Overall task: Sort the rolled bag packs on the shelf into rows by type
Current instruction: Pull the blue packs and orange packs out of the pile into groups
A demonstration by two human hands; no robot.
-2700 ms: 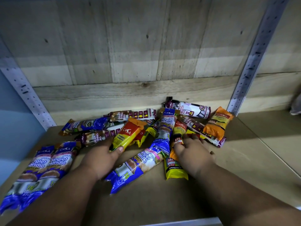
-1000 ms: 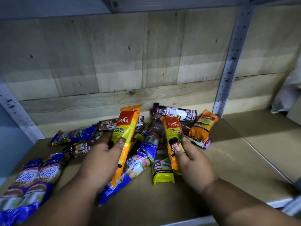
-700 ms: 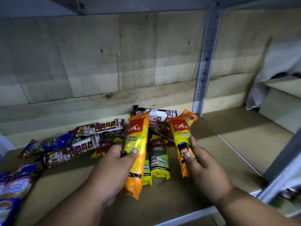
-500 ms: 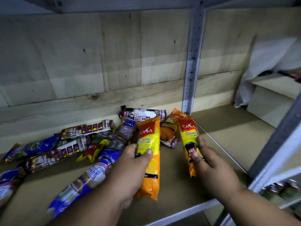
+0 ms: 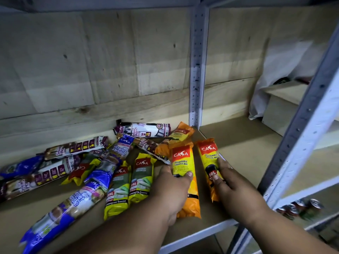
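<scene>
My left hand (image 5: 171, 191) grips an orange garbage-bag pack (image 5: 183, 162) and my right hand (image 5: 233, 186) grips a second orange pack (image 5: 208, 153). Both lie side by side, lengthwise, at the right end of the shelf board (image 5: 236, 143). A third orange pack (image 5: 178, 137) lies just behind them. Two yellow-green packs (image 5: 141, 176) lie parallel to the left of my left hand. Blue handle-bag packs (image 5: 73, 204) and maroon drawstring packs (image 5: 73, 147) lie in a loose pile on the left.
A perforated metal upright (image 5: 197, 70) stands at the back against the wooden wall. A second upright (image 5: 308, 125) crosses the right foreground. White plastic sheeting (image 5: 286, 61) hangs over the neighbouring shelf. Cans (image 5: 300, 208) sit on a lower shelf at right.
Both hands lifted an orange pack each out of the pile and carried them rightward to the shelf's right end. They now rest side by side on the board.
</scene>
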